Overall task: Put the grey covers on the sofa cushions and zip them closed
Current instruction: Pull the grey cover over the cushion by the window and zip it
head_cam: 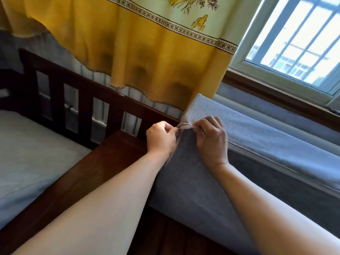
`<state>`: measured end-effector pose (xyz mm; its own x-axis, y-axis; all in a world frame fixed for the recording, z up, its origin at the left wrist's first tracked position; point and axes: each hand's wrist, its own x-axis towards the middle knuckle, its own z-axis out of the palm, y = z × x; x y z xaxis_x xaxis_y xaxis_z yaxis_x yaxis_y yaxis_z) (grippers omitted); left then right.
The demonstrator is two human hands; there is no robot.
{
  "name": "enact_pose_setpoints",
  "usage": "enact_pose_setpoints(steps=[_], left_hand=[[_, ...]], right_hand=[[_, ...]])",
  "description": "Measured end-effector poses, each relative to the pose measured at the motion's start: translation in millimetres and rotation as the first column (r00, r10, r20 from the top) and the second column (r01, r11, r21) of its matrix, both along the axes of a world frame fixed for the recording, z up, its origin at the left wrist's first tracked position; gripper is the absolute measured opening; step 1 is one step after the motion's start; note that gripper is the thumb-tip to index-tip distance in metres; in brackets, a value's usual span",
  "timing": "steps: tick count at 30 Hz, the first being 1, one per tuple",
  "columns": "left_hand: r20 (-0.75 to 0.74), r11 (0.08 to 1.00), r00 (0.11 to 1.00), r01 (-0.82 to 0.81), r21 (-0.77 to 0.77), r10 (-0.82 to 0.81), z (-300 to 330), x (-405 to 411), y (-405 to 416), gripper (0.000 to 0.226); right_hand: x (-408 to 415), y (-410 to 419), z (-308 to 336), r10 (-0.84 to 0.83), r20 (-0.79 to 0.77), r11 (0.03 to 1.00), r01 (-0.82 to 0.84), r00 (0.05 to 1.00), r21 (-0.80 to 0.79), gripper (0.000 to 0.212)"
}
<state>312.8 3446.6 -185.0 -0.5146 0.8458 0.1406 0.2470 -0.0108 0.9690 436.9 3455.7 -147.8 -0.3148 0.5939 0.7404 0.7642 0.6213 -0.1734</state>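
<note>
A sofa cushion in a grey cover (257,144) stands on edge at the right, leaning toward the window wall. At its upper left corner my left hand (161,138) pinches the small metal zipper pull (180,128). My right hand (211,138) grips the cover fabric at the same corner, just right of the pull. A closed zipper seam (294,172) runs along the cushion's long edge to the right. The end of the zipper under my fingers is hidden.
A dark wooden sofa frame with a slatted back (73,92) runs from left to centre. A light grey seat cushion (27,159) lies at the left. A yellow curtain (147,52) hangs just above the corner. A barred window (294,43) is at the upper right.
</note>
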Motion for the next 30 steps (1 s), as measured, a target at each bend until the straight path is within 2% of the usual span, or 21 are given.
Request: enact_pose_setpoints(steps=[2,4,6,10,13,17,19,21,23,25,30], left_hand=[[0.18,0.995,0.981,0.089,-0.055,-0.078,-9,-3,4,0.02],[0.269,0.984,0.953,0.163,-0.066,-0.14,-17,-8,7,0.022],[0.269,0.977,0.942,0.212,-0.017,-0.2,-26,-12,9,0.022],[0.207,0.972,0.95,0.228,0.054,-0.234,-41,-14,16,0.022],[0.178,0.976,0.96,0.218,0.017,-0.218,-62,-12,24,0.023],[0.24,0.972,0.945,0.234,-0.022,-0.222,-96,-8,31,0.029],[0.316,0.967,0.917,0.253,0.016,-0.245,-105,-6,31,0.029],[0.362,0.963,0.893,0.26,0.069,-0.267,-110,-6,31,0.027],[0.362,0.963,0.892,0.255,0.089,-0.27,-117,-6,34,0.027],[0.355,0.964,0.896,0.248,0.098,-0.267,-126,-5,38,0.028],[0.4,0.966,0.879,0.237,0.106,-0.26,-148,1,44,0.029]], right_hand=[[-1,-2,-3,-0.044,0.03,0.999,0.044,0.999,0.019,0.004],[-4,-3,-9,-0.09,0.158,0.992,0.075,0.983,0.102,0.013],[-10,-1,-15,-0.101,0.278,0.98,0.047,0.955,0.194,0.017],[-17,10,-13,-0.094,0.284,0.966,0.019,0.954,0.257,0.01],[-13,17,-11,-0.098,0.297,0.955,0.005,0.95,0.298,0.011],[-17,17,-22,-0.171,0.314,0.899,0.017,0.934,0.438,0.011],[-19,18,-38,-0.222,0.463,0.849,-0.063,0.858,0.525,0.016],[-12,18,-58,-0.333,0.641,0.834,-0.102,0.692,0.543,0.035],[-1,20,-67,-0.441,0.704,0.831,-0.042,0.556,0.554,0.05],[9,25,-71,-0.471,0.719,0.837,0.001,0.511,0.547,0.056],[9,31,-72,-0.495,0.709,0.824,0.013,0.502,0.566,0.058]])
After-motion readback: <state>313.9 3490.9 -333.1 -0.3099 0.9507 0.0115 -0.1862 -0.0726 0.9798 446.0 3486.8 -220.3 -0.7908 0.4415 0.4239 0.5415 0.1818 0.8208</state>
